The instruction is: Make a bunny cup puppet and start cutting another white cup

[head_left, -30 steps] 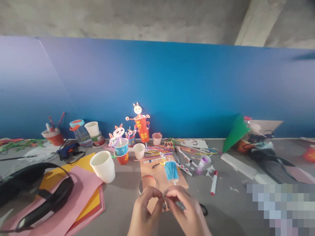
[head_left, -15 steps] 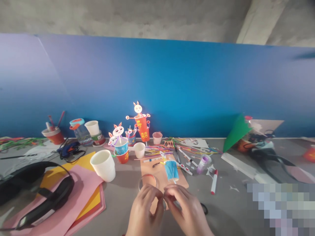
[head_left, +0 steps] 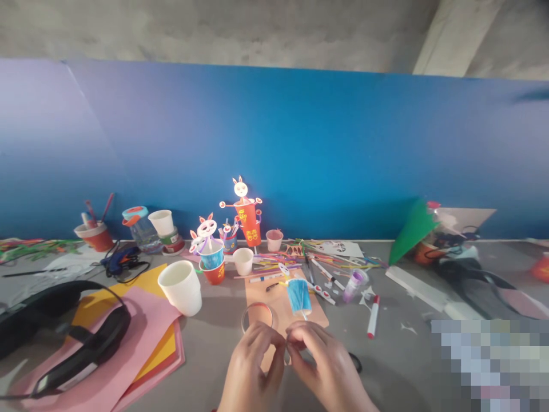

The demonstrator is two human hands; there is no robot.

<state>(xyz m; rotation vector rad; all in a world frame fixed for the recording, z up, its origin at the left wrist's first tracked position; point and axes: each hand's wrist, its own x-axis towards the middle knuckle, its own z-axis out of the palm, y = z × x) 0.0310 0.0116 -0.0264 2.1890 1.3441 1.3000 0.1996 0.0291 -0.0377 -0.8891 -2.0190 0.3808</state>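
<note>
Spotting slim sticks (head_left: 108, 206) in the far-left red-and-white cup (head_left: 96, 239), a rabbit-faced figure (head_left: 207, 229) in the blue cup (head_left: 212, 257), nested in a red cup (head_left: 215, 274); now down to fingers (head_left: 266, 332) of left hand (head_left: 256, 359) and right hand (head_left: 328, 357), pinched closed on a small greyish piece (head_left: 287, 356), thin, mostly hidden, over the peach sheet (head_left: 278, 312)

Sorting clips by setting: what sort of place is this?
Probably a craft workspace, perhaps a shared one: on the grey table are a red paper-cup figure with a rabbit-like head, pink paper and a red-capped marker.
</note>
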